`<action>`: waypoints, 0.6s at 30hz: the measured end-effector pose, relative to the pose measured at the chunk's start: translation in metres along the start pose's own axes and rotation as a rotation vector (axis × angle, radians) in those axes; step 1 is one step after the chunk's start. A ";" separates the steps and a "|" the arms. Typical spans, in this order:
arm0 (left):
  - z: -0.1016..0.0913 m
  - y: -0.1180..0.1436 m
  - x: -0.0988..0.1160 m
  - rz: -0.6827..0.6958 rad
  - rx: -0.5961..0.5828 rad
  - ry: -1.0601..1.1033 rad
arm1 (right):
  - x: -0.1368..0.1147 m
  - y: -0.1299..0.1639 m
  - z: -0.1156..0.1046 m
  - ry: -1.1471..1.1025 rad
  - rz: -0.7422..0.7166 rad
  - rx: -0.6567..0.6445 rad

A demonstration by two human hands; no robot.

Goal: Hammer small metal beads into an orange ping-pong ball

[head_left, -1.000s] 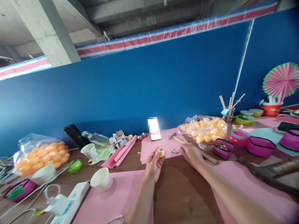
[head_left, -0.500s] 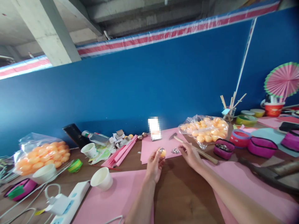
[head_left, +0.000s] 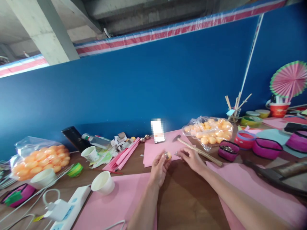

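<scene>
My left hand (head_left: 159, 169) holds an orange ping-pong ball (head_left: 169, 156) between thumb and fingers, a silvery metal patch (head_left: 166, 155) showing on its near side. Just to the right, my right hand (head_left: 190, 158) has its thumb and fingertips pinched together, palm down, by a few small silver pieces (head_left: 176, 153) on a pink sheet (head_left: 150, 153). The hand covers part of those pieces. What lies between its fingertips is too small to make out. A hammer (head_left: 192, 146) with a wooden handle lies just behind the right hand.
Clear bags of orange balls stand at right (head_left: 212, 132) and left (head_left: 40, 159). A lit phone (head_left: 158, 131) leans at the back. A purple pouch (head_left: 228, 150) holds small metal bits. White cup (head_left: 103, 183), power strip (head_left: 74, 204) and cables lie left; a dark curved tool (head_left: 268, 177) right.
My right hand has moved left toward the ball and now covers part of the silver pieces. The left hand has turned the ball a little. The view has shifted slightly.
</scene>
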State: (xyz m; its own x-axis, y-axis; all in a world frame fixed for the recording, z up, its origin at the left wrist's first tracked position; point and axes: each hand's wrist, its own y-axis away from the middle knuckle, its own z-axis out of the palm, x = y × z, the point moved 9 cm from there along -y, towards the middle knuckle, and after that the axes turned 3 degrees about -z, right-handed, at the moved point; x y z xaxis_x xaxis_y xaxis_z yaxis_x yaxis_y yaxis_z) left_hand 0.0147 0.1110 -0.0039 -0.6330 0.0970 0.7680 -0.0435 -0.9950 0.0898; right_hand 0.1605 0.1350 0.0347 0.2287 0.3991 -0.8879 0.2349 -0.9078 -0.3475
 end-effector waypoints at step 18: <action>0.010 0.003 -0.001 0.029 -0.050 -0.093 | -0.005 0.006 0.021 -0.327 0.070 -0.134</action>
State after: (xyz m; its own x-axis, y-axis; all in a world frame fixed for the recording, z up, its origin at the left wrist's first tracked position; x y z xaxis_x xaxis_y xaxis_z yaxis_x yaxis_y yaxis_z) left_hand 0.0234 0.1086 0.0019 -0.5605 0.0680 0.8254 -0.0661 -0.9971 0.0372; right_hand 0.1406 0.1247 0.0310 -0.0603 0.2546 -0.9652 0.3566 -0.8976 -0.2591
